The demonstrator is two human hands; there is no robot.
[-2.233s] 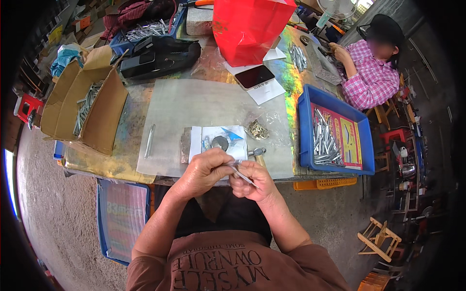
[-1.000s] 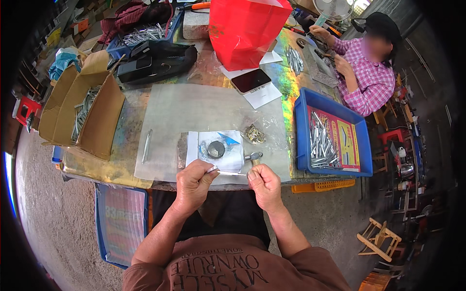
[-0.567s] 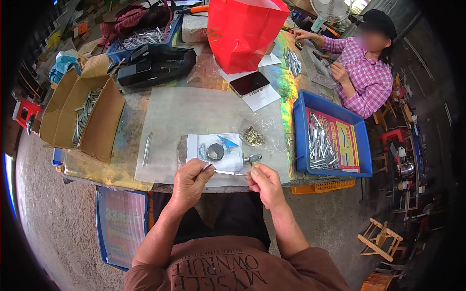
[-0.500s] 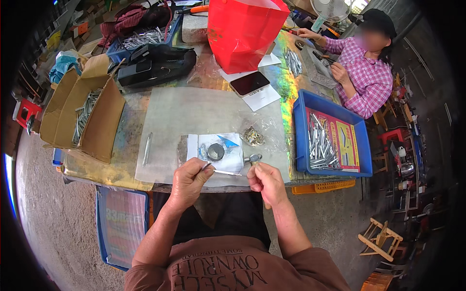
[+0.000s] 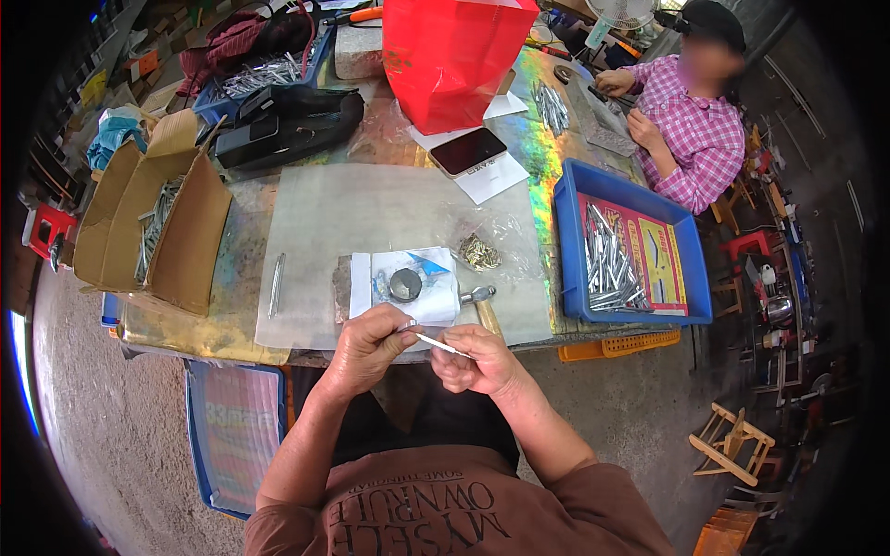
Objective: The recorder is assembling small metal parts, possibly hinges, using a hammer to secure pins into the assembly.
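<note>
My left hand (image 5: 373, 348) and my right hand (image 5: 476, 360) are close together over the near table edge. Between them is a slim silver metal rod (image 5: 440, 344), its left end pinched in my left fingers and its right end in my right fingers. Just beyond, a hammer (image 5: 488, 316) lies with its wooden handle toward me. A round dark metal block (image 5: 405, 285) rests on white paper (image 5: 432, 302) beside the hammer head. Small brass-coloured parts (image 5: 478, 252) sit on clear plastic behind it. Two thin rods (image 5: 277, 284) lie to the left.
At right, a blue tray (image 5: 572, 269) holds many silver metal pieces; a cardboard box (image 5: 199, 250) at left holds more. A phone (image 5: 468, 151) and red bag (image 5: 454, 69) stand farther back. A co-worker (image 5: 691, 120) handles something at the far right.
My right hand has left the hammer handle and moved left to the rod. The hammer now lies free on the table. The rod has tilted, its right end lower.
</note>
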